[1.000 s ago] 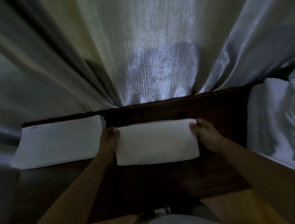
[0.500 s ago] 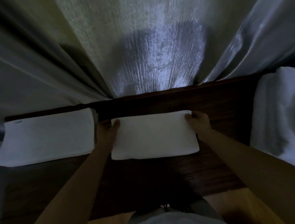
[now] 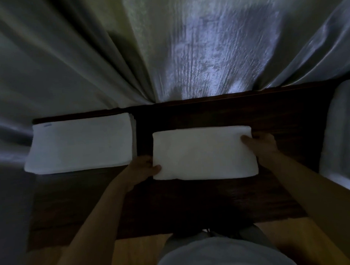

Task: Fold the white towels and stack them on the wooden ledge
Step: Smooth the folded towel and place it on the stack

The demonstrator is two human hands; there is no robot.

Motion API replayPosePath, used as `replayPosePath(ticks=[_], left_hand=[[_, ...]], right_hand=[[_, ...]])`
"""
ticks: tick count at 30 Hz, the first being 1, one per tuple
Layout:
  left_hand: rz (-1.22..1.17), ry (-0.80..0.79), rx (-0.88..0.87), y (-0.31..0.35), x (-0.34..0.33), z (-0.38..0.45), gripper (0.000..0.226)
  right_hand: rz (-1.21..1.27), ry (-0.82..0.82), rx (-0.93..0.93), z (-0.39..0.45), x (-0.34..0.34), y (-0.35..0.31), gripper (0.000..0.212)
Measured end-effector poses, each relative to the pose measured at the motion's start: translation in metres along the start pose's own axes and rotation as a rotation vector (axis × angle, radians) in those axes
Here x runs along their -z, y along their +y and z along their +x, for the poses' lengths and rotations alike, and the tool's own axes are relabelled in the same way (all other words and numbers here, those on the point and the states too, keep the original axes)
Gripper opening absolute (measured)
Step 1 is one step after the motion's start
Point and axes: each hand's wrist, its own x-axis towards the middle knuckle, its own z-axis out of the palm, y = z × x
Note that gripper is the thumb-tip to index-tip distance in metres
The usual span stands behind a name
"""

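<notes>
Both hands are on the same towel: the left hand (image 3: 144,169) pinches the near left corner of the folded white rectangular towel (image 3: 203,154), thumb on top, and the right hand (image 3: 260,144) grips its far right edge, thumb likewise laid over the cloth. That towel sits in the middle of the dark wooden ledge (image 3: 193,203), well apart from the pale pleated curtain (image 3: 186,51) hanging behind.

Just left of it lies a neat stack of folded white towels (image 3: 80,144), its edges showing several layers; how many I cannot count in this dim light. At the far right of the ledge sits a loose heap of white towelling (image 3: 342,137), unfolded as far as I can judge, and cut off by the edge of view.

So I count one towel in hand, one finished stack and one heap waiting. By my reckoning the folding of this piece is done, and what is left is to carry it onto the stack, then work through the heap on the right.
</notes>
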Motion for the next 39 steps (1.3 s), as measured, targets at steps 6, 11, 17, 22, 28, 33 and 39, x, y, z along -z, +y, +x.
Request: replayPosePath(ticks=[6, 11, 17, 22, 28, 33, 39], left_hand=[[-0.082, 0.068, -0.133, -0.014, -0.011, -0.013, 0.023], [-0.211, -0.010, -0.167, -0.028, -0.026, -0.018, 0.047], [-0.314, 0.016, -0.192, -0.035, -0.035, -0.012, 0.035], [-0.259, 0.112, -0.092, -0.034, -0.036, -0.004, 0.027], [-0.104, 0.383, -0.122, -0.032, -0.050, -0.006, 0.022], [0.064, 0.648, -0.196, -0.035, -0.065, -0.014, 0.023], [0.096, 0.655, -0.138, -0.038, -0.071, -0.023, 0.029]], right_hand=[[0.113, 0.036, -0.061, -0.008, -0.001, -0.007, 0.046], [-0.356, 0.394, 0.493, -0.060, -0.039, -0.012, 0.035], [-0.922, -0.293, 1.053, -0.124, -0.142, 0.025, 0.064], [-1.125, -0.179, 0.973, -0.104, -0.159, 0.041, 0.076], [-1.113, -0.138, 0.956, -0.099, -0.154, 0.046, 0.068], [-1.157, -0.110, 0.933, -0.105, -0.156, 0.030, 0.074], [-1.175, -0.108, 1.131, -0.085, -0.181, -0.026, 0.075]])
